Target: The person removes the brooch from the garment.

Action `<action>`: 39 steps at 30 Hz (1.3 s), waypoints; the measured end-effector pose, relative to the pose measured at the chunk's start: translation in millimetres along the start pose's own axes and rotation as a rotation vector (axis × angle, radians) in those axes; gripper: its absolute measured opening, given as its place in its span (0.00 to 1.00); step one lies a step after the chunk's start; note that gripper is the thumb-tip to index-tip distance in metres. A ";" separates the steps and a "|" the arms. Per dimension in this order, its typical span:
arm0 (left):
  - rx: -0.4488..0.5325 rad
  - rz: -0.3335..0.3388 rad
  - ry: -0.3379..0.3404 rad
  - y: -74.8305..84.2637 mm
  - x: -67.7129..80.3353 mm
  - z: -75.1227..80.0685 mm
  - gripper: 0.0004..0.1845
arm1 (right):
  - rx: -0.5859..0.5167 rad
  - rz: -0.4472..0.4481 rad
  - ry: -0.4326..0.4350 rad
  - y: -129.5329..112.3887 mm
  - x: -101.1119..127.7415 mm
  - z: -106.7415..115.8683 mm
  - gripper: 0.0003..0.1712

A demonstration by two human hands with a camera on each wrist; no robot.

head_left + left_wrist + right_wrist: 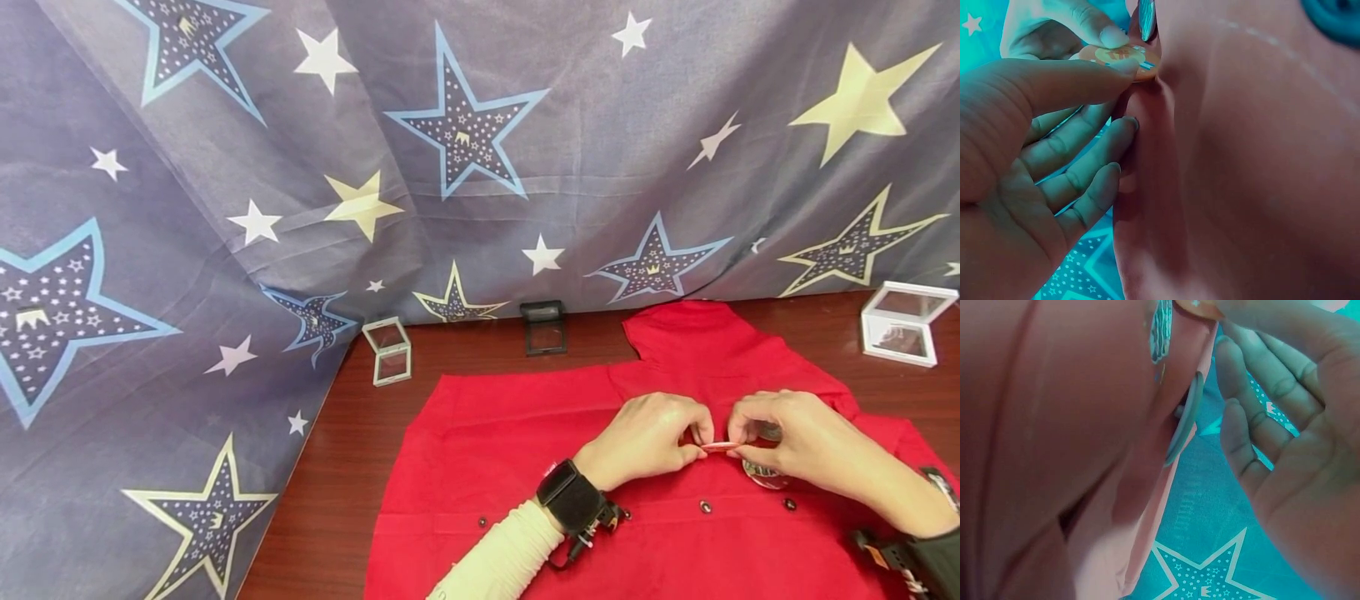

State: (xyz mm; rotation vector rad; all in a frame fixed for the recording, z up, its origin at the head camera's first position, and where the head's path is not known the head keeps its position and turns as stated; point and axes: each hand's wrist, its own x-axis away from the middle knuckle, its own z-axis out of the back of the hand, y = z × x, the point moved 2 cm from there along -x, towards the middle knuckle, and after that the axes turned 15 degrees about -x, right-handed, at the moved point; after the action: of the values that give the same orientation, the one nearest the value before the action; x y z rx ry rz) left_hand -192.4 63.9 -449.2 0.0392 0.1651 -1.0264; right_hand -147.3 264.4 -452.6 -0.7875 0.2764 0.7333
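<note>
A red garment [525, 450] lies spread on the table. Over its front, both hands pinch one small round badge between thumb and fingers. My left hand [648, 437] has the badge's left edge and my right hand [802, 429] its right edge. From the head the badge [720, 447] appears edge-on; the left wrist view shows its orange printed face [1109, 55], close against the cloth. A second round badge [767, 475] is on the garment just below my right fingers, partly covered by them. In the right wrist view, a shiny badge edge [1160, 331] stands beside the held one.
Dark buttons [705, 506] dot the garment's front. Along the table's back stand a small white open case [393, 367], a black one [543, 333] and a larger white one [900, 337] at right. A star-patterned curtain [570, 150] hangs behind and at left.
</note>
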 end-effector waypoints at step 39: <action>-0.013 -0.079 -0.058 7.0 0.9 -1.4 0.09 | -0.154 -0.038 -0.110 3.2 8.0 2.4 0.25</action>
State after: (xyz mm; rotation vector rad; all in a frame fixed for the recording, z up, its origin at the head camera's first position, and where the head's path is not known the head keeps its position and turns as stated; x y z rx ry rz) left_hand -186.1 66.9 -451.0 -0.0094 0.1210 -1.1042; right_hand -143.9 271.7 -456.6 -0.8924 0.1061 0.7652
